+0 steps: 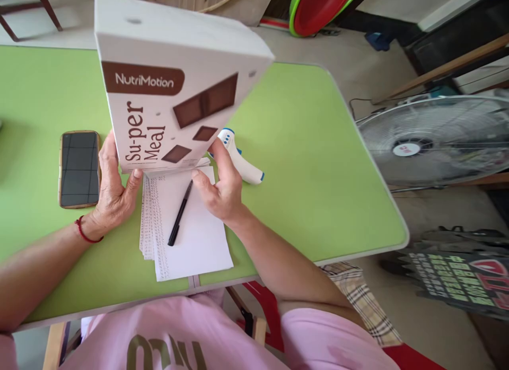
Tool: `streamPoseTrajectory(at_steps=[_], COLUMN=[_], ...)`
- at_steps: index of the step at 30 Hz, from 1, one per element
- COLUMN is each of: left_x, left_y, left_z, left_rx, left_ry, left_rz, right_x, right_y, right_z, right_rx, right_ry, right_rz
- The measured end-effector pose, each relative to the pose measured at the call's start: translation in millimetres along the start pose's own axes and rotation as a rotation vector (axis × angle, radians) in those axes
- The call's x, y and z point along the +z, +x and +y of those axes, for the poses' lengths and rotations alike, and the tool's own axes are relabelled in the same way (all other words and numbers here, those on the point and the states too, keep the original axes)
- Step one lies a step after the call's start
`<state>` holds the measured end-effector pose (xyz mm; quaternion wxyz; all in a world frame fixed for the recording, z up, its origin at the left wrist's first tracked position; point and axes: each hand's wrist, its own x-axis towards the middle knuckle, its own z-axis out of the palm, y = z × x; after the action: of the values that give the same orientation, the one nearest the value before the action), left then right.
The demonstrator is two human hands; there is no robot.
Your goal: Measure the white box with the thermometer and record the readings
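A white NutriMotion box point(151, 115) with brown print and pictures of chocolate-like bars is held up between both hands over the table, its printed face toward me. My left hand point(113, 179) grips its lower left edge, thumb at the bottom front. On the lower right side, my right hand point(220, 187) holds it with fingers closed around the edge. Under the box lies a stack of paper sheets point(199, 253), some with rows of handwriting or print. A black pen point(180, 213) rests on top. Part of a white and blue handheld thermometer point(246, 166) shows behind my right hand.
A smartphone point(79, 168) in a tan case lies left of my left hand on the green table point(318, 200). Beyond the table's right edge stands a large fan point(405, 147). A red and green basin point(322, 9) is at the back.
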<state>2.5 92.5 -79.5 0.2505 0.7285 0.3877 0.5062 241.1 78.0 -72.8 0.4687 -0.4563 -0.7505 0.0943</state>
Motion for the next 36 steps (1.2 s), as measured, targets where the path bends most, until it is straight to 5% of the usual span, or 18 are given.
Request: streamPoseTrajectory(at_steps=[8, 13, 17, 21, 25, 29, 36], left_x=[7, 3, 1, 1, 0, -1, -1], left_y=[7, 7, 6, 7, 7, 6, 3], left_z=[-2, -5, -6, -6, -6, -4, -2], left_rx=[0.044, 0.020, 0.012, 0.022, 0.004, -0.003, -0.078], left_ry=[-0.159, -0.192, -0.200, -0.159, -0.157, -0.162, -0.147], left_rz=[-0.066, -0.108, -0.111, -0.099, -0.098, -0.096, -0.092], right_x=[-15, -56, -72, -66, -39, -4, 11], right_y=[12, 29, 40, 42, 28, 3, -9], right_z=[10, 19, 25, 15, -23, -62, -69], right_rx=[0.088, 0.465, 0.704, 0.688, 0.449, 0.423, 0.721], right_ry=[-0.262, -0.727, -0.772, -0.518, 0.162, 0.876, 0.771], right_rz=[-0.167, -0.424, -0.645, -0.271, 0.082, -0.132, -0.376])
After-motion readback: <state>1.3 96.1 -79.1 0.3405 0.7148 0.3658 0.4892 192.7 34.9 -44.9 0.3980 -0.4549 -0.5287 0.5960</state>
